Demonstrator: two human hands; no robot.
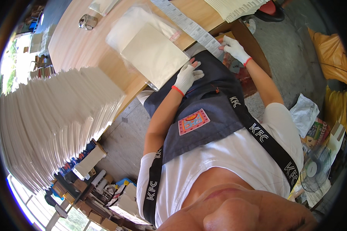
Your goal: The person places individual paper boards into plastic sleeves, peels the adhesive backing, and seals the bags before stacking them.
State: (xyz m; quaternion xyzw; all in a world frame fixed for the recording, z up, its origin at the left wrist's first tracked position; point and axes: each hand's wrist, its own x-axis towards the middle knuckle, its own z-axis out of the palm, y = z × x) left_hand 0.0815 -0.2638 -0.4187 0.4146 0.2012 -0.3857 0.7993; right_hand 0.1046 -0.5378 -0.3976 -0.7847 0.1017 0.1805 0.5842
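My right hand, in a white glove with a red cuff, pinches the near end of a long strip of printed white labels that runs back across the table. My left hand, gloved the same way, is over my lap with fingers apart, next to the near corner of a flat cream packet. Whether its fingertips touch that packet I cannot tell. The packet lies tilted over the table's front edge, on top of a pile of clear plastic bags.
A tall pile of white flat packets rises at the left, with another white pile at the far right of the wooden table. A round metal container stands at the back. An open cardboard box is beside my right arm; a fan sits at right.
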